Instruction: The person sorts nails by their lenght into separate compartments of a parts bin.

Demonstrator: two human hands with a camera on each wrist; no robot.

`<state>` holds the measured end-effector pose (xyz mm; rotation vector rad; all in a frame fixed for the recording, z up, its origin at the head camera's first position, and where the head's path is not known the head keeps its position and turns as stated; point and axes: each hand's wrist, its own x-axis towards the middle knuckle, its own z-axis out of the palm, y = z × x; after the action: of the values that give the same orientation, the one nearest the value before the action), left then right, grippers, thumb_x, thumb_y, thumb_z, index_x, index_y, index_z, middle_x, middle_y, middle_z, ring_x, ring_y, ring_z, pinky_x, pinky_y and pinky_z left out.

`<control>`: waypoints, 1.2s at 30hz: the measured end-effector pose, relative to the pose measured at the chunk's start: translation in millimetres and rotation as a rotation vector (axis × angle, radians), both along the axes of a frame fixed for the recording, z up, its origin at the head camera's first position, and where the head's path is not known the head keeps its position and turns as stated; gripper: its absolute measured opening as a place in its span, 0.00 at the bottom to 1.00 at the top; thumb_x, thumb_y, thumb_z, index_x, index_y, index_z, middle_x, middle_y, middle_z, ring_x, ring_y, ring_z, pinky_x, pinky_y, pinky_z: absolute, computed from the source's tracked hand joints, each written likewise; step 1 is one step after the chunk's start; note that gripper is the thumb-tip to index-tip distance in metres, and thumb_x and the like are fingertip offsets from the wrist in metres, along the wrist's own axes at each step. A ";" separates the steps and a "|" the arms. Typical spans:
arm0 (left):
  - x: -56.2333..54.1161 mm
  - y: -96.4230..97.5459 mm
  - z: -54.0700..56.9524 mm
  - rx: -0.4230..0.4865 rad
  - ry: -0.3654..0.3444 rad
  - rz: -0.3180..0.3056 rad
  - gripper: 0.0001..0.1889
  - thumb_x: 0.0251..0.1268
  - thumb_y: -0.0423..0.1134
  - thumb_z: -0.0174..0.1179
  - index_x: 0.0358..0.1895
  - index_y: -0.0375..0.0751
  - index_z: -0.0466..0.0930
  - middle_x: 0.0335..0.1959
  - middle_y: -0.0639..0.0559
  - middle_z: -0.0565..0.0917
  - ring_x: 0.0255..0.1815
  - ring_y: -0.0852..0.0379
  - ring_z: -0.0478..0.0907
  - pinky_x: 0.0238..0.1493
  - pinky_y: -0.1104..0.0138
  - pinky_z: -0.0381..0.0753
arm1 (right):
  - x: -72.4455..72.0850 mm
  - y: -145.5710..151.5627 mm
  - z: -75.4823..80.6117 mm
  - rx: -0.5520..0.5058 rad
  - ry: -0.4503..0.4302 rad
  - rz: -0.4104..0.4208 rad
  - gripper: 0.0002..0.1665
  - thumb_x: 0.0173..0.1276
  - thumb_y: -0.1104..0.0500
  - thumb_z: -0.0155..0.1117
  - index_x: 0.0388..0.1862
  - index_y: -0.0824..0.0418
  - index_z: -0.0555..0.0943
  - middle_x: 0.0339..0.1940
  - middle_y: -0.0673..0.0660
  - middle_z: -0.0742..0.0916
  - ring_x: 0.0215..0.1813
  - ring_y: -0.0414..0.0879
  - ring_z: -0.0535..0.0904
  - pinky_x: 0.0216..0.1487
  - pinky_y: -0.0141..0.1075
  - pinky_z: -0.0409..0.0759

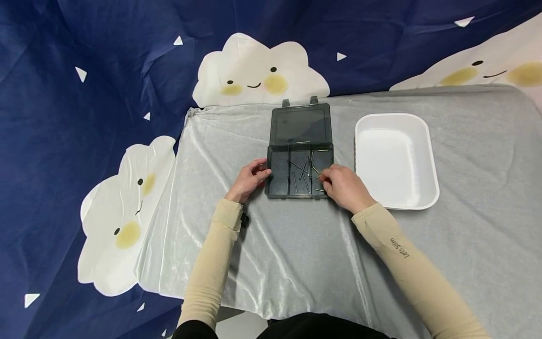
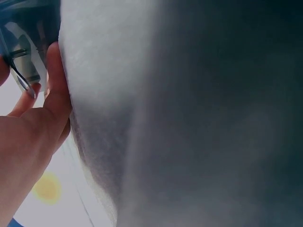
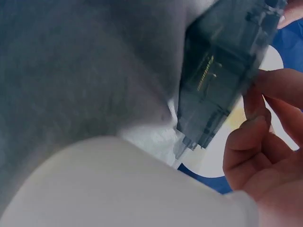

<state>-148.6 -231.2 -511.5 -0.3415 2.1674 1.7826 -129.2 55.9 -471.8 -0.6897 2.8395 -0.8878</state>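
Note:
A dark translucent compartment box [image 1: 278,186] lies with its lid [image 1: 300,125] folded back. My left hand [image 1: 247,181] holds the box's left edge, thumb at the rim and fingers along the side; the left wrist view shows this hand [image 2: 40,123] at the box corner. Several long dark screws [image 1: 294,181] lie in the middle compartment, and brass-coloured ones in the right compartment. My right hand [image 1: 345,186] reaches over the right wall, fingers curled, pinching a brass screw [image 1: 315,171]. In the right wrist view, the box wall partly hides the fingertips of that hand [image 3: 270,142].
A white plastic tray [image 1: 433,188] stands right of the box, close to my right hand. Grey cloth [image 1: 292,254] covers the table. Behind it hangs a blue curtain [image 1: 127,28] with cloud prints.

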 end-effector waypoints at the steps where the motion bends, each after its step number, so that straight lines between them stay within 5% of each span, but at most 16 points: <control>1: 0.1 0.1 0.0 -0.002 0.000 -0.001 0.26 0.67 0.36 0.61 0.68 0.43 0.69 0.51 0.48 0.77 0.38 0.63 0.74 0.34 0.72 0.77 | -0.3 1.0 2.0 -0.008 -0.002 -0.003 0.08 0.63 0.66 0.60 0.38 0.64 0.85 0.36 0.59 0.84 0.41 0.56 0.80 0.46 0.49 0.77; 14: -2.4 0.2 5.5 -0.033 -0.025 -0.031 0.26 0.67 0.35 0.60 0.68 0.42 0.69 0.59 0.40 0.76 0.45 0.58 0.76 0.36 0.71 0.79 | -17.3 14.6 52.4 -0.137 0.072 -0.065 0.08 0.66 0.65 0.58 0.37 0.65 0.84 0.35 0.61 0.86 0.33 0.52 0.78 0.38 0.43 0.75; 24: -14.5 -3.1 26.2 -0.158 -0.039 -0.134 0.26 0.70 0.38 0.58 0.69 0.37 0.66 0.59 0.37 0.76 0.48 0.51 0.78 0.45 0.62 0.83 | -38.3 20.3 85.9 -0.258 0.154 -0.146 0.11 0.69 0.61 0.57 0.37 0.66 0.84 0.33 0.62 0.86 0.35 0.53 0.79 0.41 0.42 0.73; 30: -30.3 -1.8 40.8 -0.151 -0.006 -0.081 0.25 0.72 0.37 0.54 0.68 0.30 0.65 0.57 0.35 0.74 0.52 0.46 0.77 0.52 0.59 0.81 | -51.0 17.7 90.3 -0.356 0.004 -0.233 0.16 0.71 0.58 0.53 0.50 0.66 0.80 0.44 0.64 0.85 0.46 0.56 0.80 0.49 0.42 0.72; 36: -53.8 0.2 45.3 -0.048 -0.045 0.013 0.24 0.74 0.35 0.51 0.68 0.28 0.64 0.47 0.41 0.76 0.39 0.55 0.75 0.44 0.66 0.78 | -68.1 10.1 83.3 -0.501 -0.328 -0.278 0.26 0.74 0.56 0.51 0.65 0.70 0.69 0.62 0.66 0.76 0.56 0.53 0.75 0.58 0.43 0.76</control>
<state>-202.4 -231.0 -466.2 -0.4038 2.1848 1.7146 -197.3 66.1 -388.6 -0.1506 2.4620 -1.6161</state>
